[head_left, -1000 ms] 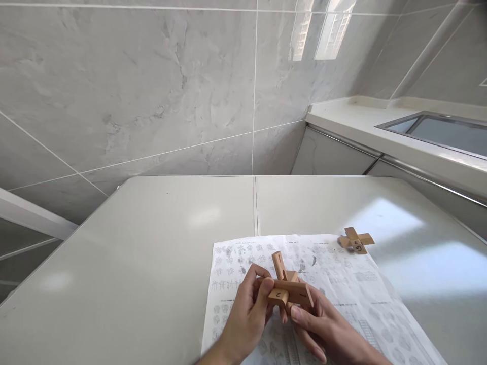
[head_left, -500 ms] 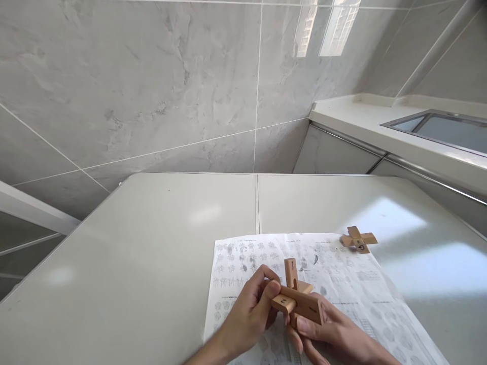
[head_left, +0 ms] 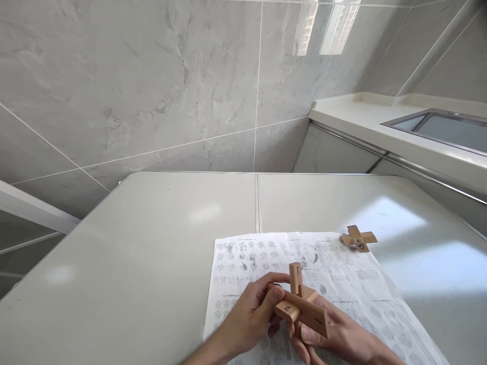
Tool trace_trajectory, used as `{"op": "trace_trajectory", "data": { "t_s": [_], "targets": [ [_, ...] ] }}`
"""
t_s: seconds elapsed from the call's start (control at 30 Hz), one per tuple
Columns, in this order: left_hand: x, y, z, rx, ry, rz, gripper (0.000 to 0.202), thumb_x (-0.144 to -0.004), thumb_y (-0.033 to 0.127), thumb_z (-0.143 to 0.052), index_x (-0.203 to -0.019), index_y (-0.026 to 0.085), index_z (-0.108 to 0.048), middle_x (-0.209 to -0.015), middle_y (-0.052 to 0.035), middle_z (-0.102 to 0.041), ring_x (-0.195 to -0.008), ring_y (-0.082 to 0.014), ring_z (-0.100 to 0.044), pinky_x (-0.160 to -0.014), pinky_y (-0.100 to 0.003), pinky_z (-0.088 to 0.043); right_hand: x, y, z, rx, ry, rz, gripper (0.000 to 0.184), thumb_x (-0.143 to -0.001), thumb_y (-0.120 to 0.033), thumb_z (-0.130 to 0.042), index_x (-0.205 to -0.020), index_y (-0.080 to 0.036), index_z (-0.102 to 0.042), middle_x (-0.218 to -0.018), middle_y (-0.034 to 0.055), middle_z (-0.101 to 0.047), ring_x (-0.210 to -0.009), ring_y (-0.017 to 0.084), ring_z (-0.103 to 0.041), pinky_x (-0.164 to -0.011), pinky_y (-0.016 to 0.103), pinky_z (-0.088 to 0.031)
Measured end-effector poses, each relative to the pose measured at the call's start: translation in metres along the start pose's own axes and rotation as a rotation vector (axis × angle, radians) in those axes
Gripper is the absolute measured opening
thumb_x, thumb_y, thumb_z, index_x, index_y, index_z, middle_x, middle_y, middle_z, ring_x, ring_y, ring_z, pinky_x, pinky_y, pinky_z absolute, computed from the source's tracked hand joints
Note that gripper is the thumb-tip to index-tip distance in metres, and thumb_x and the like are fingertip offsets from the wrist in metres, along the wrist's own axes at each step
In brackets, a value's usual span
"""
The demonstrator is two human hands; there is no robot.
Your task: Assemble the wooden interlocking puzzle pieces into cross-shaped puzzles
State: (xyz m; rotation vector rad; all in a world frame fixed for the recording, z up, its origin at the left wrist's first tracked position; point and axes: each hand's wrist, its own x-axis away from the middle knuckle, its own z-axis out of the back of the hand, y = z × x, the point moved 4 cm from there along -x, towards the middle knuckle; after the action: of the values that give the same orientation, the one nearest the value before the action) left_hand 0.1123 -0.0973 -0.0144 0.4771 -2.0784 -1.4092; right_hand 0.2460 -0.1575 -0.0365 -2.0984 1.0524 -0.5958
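Observation:
A wooden interlocking puzzle [head_left: 302, 306] made of several numbered bars is held above a printed paper sheet [head_left: 342, 284]. My left hand [head_left: 249, 317] pinches its left end, where a bar marked 2 shows, thumb on top. My right hand [head_left: 342, 339] cradles it from below and the right, fingers curled round a long bar. One bar sticks upright from the middle. A second, smaller cross of wooden bars [head_left: 358, 239] lies at the sheet's far right corner, away from both hands.
The sheet lies on a pale grey table [head_left: 152, 243] with a seam down its middle. Behind it rises a grey marbled tile wall [head_left: 152, 86]. At the right runs a white counter [head_left: 380, 126] with a sunken steel sink [head_left: 445, 126].
Both hands have carried the puzzle lower and slightly right, toward me. The puzzle has turned a little, with its upright bar now straighter. The small cross has not moved.

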Motion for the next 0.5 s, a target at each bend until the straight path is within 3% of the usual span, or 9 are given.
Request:
{"op": "trace_trajectory", "data": {
  "t_s": [0.13,0.5],
  "targets": [
    [0.0004,0.0007,-0.0005,-0.018,-0.069,0.008,0.067,-0.097,0.077,-0.052,-0.116,0.014,-0.069,-0.065,0.0012,-0.058,-0.049,-0.0094,-0.047,-0.048,-0.021,-0.039,0.0024,-0.0013,0.0003,0.065,-0.002,-0.022,0.036,-0.092,-0.046,-0.082,-0.087,-0.012,-0.07,-0.073,0.0043,-0.072,-0.052,0.008,-0.063,-0.057,0.019,-0.05],
    [0.0012,0.0021,-0.002,0.032,-0.088,-0.008,0.059,-0.098,0.074,-0.053,-0.097,0.016,-0.065,-0.067,-0.0003,-0.059,-0.05,-0.0096,-0.047,-0.048,-0.021,-0.04,0.0032,0.0018,-0.0018,0.016,0.023,-0.012,0.03,-0.09,-0.04,-0.084,-0.09,-0.013,-0.072,-0.073,0.0053,-0.073,-0.059,0.011,-0.068,-0.057,0.018,-0.051]
  ]
}}
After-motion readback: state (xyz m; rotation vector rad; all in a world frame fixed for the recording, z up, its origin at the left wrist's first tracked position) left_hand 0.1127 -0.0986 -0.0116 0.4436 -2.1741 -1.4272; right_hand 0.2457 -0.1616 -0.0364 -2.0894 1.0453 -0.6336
